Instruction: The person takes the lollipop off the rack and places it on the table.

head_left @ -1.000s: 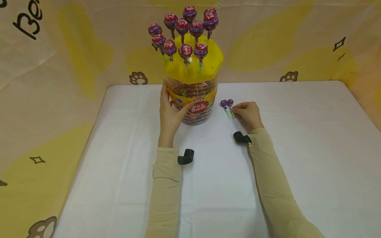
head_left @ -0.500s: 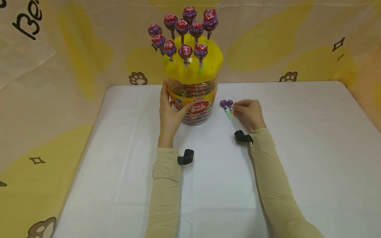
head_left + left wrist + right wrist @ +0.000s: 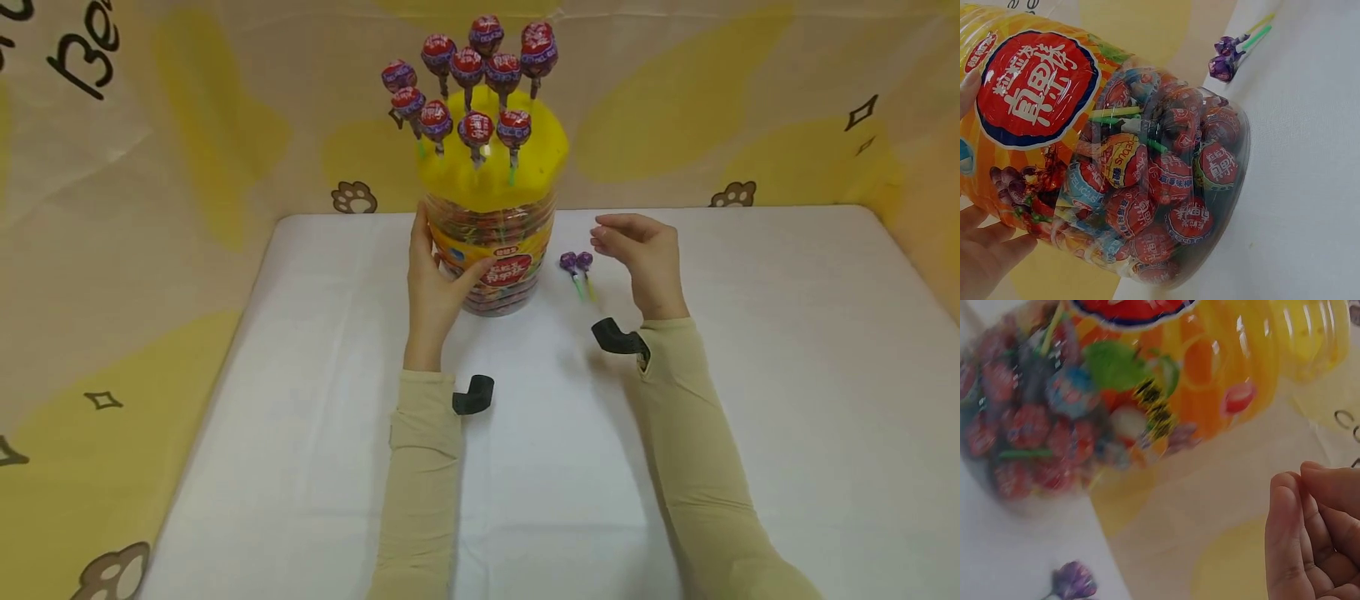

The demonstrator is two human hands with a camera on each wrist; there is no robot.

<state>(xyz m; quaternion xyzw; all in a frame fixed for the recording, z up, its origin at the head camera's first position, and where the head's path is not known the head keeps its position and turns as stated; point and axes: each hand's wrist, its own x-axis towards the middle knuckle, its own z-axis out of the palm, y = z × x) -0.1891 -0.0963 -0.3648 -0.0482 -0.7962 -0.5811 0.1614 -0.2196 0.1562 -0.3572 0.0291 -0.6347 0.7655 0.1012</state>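
Note:
In the head view my left hand [image 3: 437,292] grips the side of a big clear candy jar [image 3: 510,237], its thumb across the printed label. Wrapped lollipops [image 3: 1150,181] fill the jar's bottom in the left wrist view. Several red and purple lollipops [image 3: 476,128] stand upright in the yellow lid [image 3: 546,154]. To the right of the jar, two small purple-wrapped lollipops [image 3: 576,262] lie side by side on the table, with green and yellow sticks. My right hand [image 3: 647,260] hovers just right of them, fingers loosely bent and holding nothing; the right wrist view also shows nothing held.
The white table [image 3: 540,467] runs back to a printed cloth backdrop [image 3: 675,100] behind the jar. A black wrist camera [image 3: 474,395] sits on the left sleeve and another black camera [image 3: 619,337] on the right.
My right hand has risen away from the two small lollipops, up and slightly right. They stay lying together on the table. My left hand keeps its grip on the jar.

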